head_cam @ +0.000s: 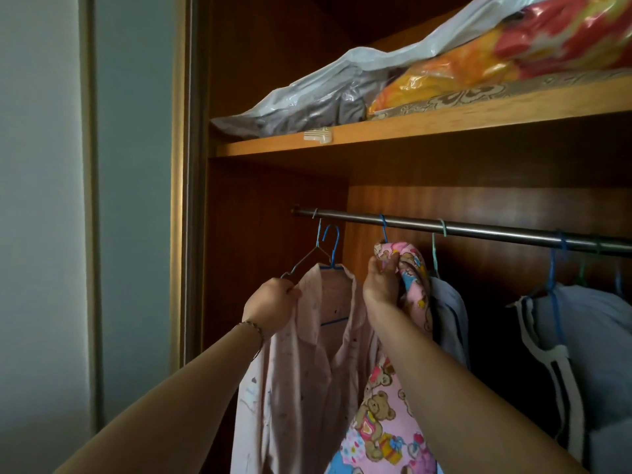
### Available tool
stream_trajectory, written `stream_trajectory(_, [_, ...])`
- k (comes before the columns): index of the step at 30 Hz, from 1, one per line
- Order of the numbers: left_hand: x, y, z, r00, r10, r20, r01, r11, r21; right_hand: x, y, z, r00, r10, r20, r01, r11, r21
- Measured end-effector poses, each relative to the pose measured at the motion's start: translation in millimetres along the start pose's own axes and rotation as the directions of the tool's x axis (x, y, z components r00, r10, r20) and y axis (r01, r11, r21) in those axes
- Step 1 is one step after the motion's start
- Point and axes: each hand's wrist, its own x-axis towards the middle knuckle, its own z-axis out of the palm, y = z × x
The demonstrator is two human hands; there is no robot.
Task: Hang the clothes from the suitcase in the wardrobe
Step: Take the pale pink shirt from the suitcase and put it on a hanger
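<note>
Up close, a pale pink shirt (307, 364) hangs on a blue wire hanger (333, 258) whose hook sits just below the metal rail (478, 230), not yet over it. The left hand (273, 302) grips the shirt's shoulder together with the sloping arm of a grey wire hanger (301, 260); a thin bracelet (254, 328) circles that wrist. Just to the right, the right hand (381, 282) is closed around the bunched top of a pink teddy-bear print garment (386, 415), which hangs from a blue hook over the rail.

Further right on the same rail hang a grey-blue garment (451, 316) on a pale green hanger, touching the teddy-bear fabric, and, well apart across a dark gap, a light blue top with dark and white trim (581, 354) on a blue hanger.

Behind them lies the wardrobe's dark wood back panel (478, 200). Above the rail runs a lighter wooden shelf (410, 126), carrying a clear plastic bag of grey fabric (307, 107) on the left and a bagged orange and red bundle (496, 53) on the right. At the far left stand the wardrobe's frame (191, 165) and a pale grey wall (41, 200); the light is dim.
</note>
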Motion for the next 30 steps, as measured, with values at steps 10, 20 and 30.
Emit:
stream_trajectory(10, [19.1,18.3,38.0,0.999,0.006,0.041,-0.002,0.995,-0.096,-0.8,9.3,-19.2,0.987,-0.145,-0.066,0.139,0.987,-0.082])
stream_trajectory(20, [53.7,16.0,62.0,0.997,0.008,0.074,0.005,0.986,-0.169,0.9,30.6,-7.0,0.972,-0.225,-0.064,0.209,0.958,-0.194])
stream_trajectory(30, [88.4,15.1,69.8,0.997,-0.02,0.081,0.032,0.988,-0.154,21.8,47.8,31.3,0.983,-0.182,-0.028,0.175,0.97,-0.168])
